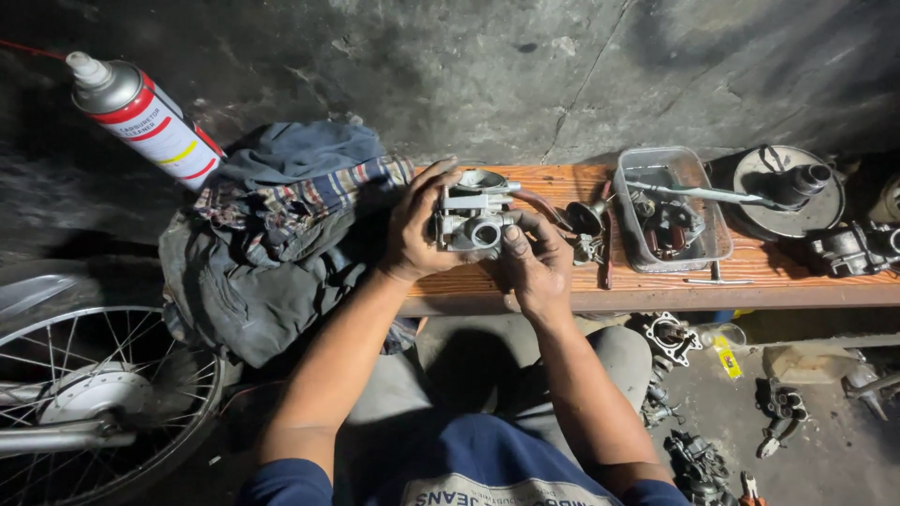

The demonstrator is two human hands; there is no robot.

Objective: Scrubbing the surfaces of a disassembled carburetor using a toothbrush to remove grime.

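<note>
Carburettor (472, 220): centre of frame, held just above the wooden counter (750, 267).
Left hand (417, 230): grip clamped on the carburettor's left side, fingers over its top.
Right hand (534, 262): grip clamped on its right side, thumb on the round bore.
Cloth heap (272, 234): left of the hands.
Spray can (145, 117): upper left, tilted.
Plastic tray (670, 211): right of centre, holding parts.
Spoked wheel (94, 394): lower left.

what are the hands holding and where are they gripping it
Both hands hold a small grey metal carburetor over the wooden bench. The left hand wraps its left side and top; the right hand supports its lower right, thumb by the round opening.
</note>
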